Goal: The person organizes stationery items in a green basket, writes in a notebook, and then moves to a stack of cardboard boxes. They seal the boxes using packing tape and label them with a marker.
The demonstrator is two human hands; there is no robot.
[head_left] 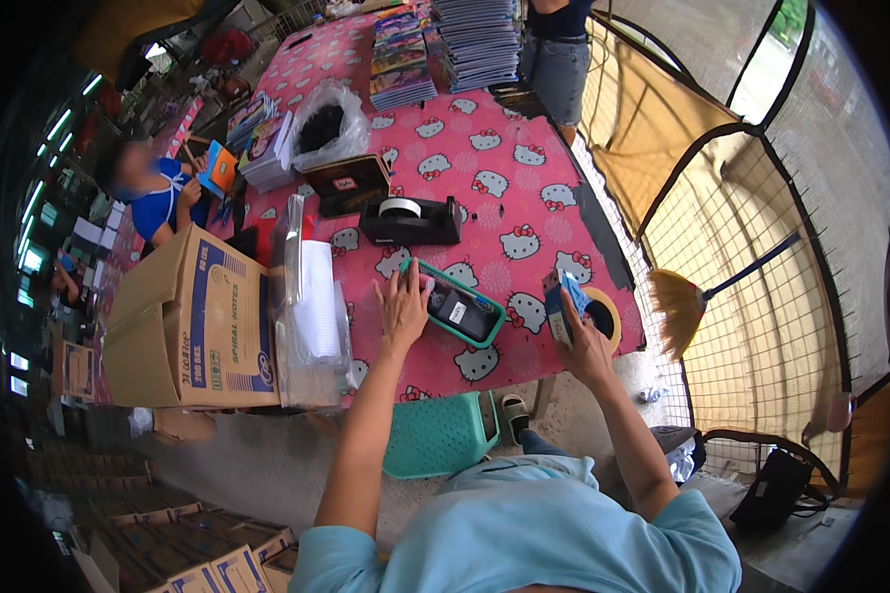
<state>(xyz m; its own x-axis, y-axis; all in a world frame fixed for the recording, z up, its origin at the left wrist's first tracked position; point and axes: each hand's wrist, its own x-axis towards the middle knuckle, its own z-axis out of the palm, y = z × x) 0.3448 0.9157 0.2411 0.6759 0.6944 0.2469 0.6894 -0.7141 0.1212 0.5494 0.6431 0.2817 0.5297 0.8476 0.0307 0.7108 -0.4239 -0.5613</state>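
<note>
Tray [501, 314] sits mid-frame, the left hand [402, 311] spread at its end, perhaps steadying it; the right hand [585, 343] grips a pack [557, 308].

A teal, oblong tray [493, 330] with rounded corners is touched at its near left end by the left hand [402, 308]. It is set flat, slanting away to the right of that hand. Inside it, a dark item [478, 320] marked with a small white label [457, 312] is held. A small blue, boxy item [556, 301] is gripped by the right hand [585, 346], tilted and projecting beyond its fingers.
</note>
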